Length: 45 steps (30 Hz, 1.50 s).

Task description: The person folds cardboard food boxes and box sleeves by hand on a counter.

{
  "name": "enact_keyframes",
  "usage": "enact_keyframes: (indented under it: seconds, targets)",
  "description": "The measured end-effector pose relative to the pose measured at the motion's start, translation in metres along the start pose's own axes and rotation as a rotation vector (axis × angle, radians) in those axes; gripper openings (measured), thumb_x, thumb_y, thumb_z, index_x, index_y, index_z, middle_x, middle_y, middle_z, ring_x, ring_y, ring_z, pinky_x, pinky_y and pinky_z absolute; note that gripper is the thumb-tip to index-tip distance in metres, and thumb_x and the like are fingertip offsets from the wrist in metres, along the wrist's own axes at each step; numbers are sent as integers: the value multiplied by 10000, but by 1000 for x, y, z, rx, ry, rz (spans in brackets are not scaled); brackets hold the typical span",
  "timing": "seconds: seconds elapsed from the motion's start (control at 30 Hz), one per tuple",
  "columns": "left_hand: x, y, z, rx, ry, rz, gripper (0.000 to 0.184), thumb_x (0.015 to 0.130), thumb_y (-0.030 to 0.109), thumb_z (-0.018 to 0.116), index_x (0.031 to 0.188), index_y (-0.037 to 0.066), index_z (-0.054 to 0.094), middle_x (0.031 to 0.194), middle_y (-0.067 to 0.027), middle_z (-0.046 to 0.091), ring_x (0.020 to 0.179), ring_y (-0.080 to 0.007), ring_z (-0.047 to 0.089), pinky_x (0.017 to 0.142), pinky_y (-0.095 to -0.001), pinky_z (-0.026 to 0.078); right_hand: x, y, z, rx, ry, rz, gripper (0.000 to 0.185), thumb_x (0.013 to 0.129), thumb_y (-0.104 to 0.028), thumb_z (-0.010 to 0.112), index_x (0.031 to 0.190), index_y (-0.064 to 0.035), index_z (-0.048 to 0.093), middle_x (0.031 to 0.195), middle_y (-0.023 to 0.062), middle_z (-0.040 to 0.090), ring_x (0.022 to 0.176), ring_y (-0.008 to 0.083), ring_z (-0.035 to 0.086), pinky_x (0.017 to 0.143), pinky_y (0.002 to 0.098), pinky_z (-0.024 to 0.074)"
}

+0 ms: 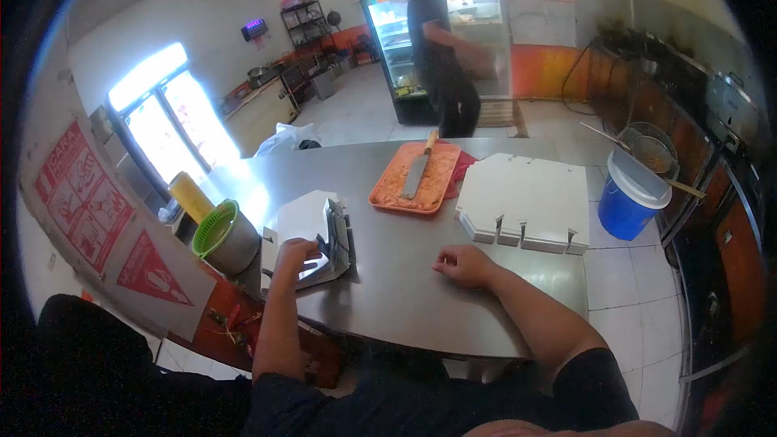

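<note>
My left hand (298, 254) is closed at the stack of white cut cardboard sheets (303, 214) on the left of the steel table. Its fingertips meet a dark, shiny edge there, and what they grip is too small to make out. My right hand (465, 265) rests on the tabletop with its fingers curled in and nothing visible in them. Beyond it to the right lies a second stack of white cardboard sheets (526, 190), with notched edges. An orange tray (378, 197) of orange-pink food stands at the middle, a wide-bladed knife (416, 176) lying across it.
A metal pot (235, 252) with a green basket (215, 231) stands at the table's left, beside a yellow cylinder (190, 198). On the right stands a blue bucket (623, 209). A person (441, 48) stands beyond the table by a lit glass-door fridge (394, 53).
</note>
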<state>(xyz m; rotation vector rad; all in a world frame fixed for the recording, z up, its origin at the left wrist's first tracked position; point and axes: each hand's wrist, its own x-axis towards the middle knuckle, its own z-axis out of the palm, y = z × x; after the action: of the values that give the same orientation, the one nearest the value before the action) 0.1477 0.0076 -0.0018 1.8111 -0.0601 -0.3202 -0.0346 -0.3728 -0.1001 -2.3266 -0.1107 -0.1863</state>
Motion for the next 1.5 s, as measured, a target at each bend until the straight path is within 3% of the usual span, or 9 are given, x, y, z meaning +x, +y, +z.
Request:
enact_keyframes:
  seconds: [0.23, 0.37, 0.53, 0.57, 0.77, 1.0, 1.3, 1.37, 1.5]
  targets:
    - [-5, 6, -9, -179, -6, -124, 254, 994, 243, 631, 1171, 62, 612, 1120, -124, 714, 914, -257, 745, 727, -337, 595, 1, -6, -6, 92, -19, 46, 277, 918, -344, 733, 946, -71, 698, 713, 70, 642, 647, 156, 565, 626, 346, 466]
    - [21, -19, -24, -248, 33, -84, 231, 986, 155, 531, 1051, -51, 611, 988, -183, 699, 830, -323, 758, 622, -353, 625, 2, -18, -14, 45, -111, 133, 365, 923, -396, 687, 1016, -45, 711, 904, 164, 707, 826, 297, 663, 800, 427, 517]
    - [21, -20, -34, -112, -2, -101, 203, 935, 67, 679, 1098, -45, 636, 971, -130, 696, 859, -232, 741, 704, -329, 650, 1, -16, -8, 83, -1, 61, 245, 923, -297, 725, 939, -56, 684, 687, 51, 610, 637, 135, 530, 614, 330, 446]
    - [10, -11, -26, -92, 55, -118, 233, 933, 80, 695, 1126, -41, 645, 971, -113, 695, 852, -211, 729, 704, -312, 640, -1, -31, -17, 82, -62, 134, 325, 921, -352, 704, 991, -35, 712, 871, 164, 710, 783, 288, 664, 765, 402, 526]
    - [29, -31, -42, -209, -206, -137, 363, 907, 180, 778, 1216, 9, 697, 917, 6, 662, 762, -93, 590, 694, -244, 520, 1, -26, -16, 65, -67, 147, 321, 921, -360, 715, 970, -43, 703, 831, 151, 690, 756, 254, 644, 736, 387, 516]
    - [20, 6, -57, 629, 445, 566, 227, 981, 177, 630, 1128, 9, 673, 992, -135, 741, 924, -215, 697, 802, -394, 538, 2, -15, -9, 115, -31, 107, 243, 953, -291, 703, 914, -53, 672, 690, 10, 593, 646, 94, 526, 618, 297, 446]
    - [-57, 128, -39, 343, 880, 1009, 163, 1044, 50, 489, 1195, 41, 551, 1047, -161, 744, 986, -223, 704, 867, -352, 532, -1, -14, -5, 92, 32, 29, 207, 930, -244, 705, 981, -45, 680, 720, 66, 630, 662, 154, 568, 659, 329, 485]
    - [-70, 122, -27, 204, 809, 1074, 226, 1050, 60, 513, 1275, 52, 500, 1166, -186, 704, 1068, -239, 668, 921, -369, 526, -7, -32, -5, 82, 84, 46, 269, 908, -267, 729, 1086, -67, 699, 927, 111, 698, 920, 221, 667, 860, 369, 536]
    - [-132, 120, 92, -668, 223, 902, 453, 1015, 40, 585, 1407, 75, 361, 1326, -205, 587, 1207, -266, 576, 1016, -403, 492, -10, -126, -30, 9, 329, -438, 831, 798, -387, 847, 1447, -44, 458, 1449, 195, 509, 1390, 372, 452, 1157, 457, 364]
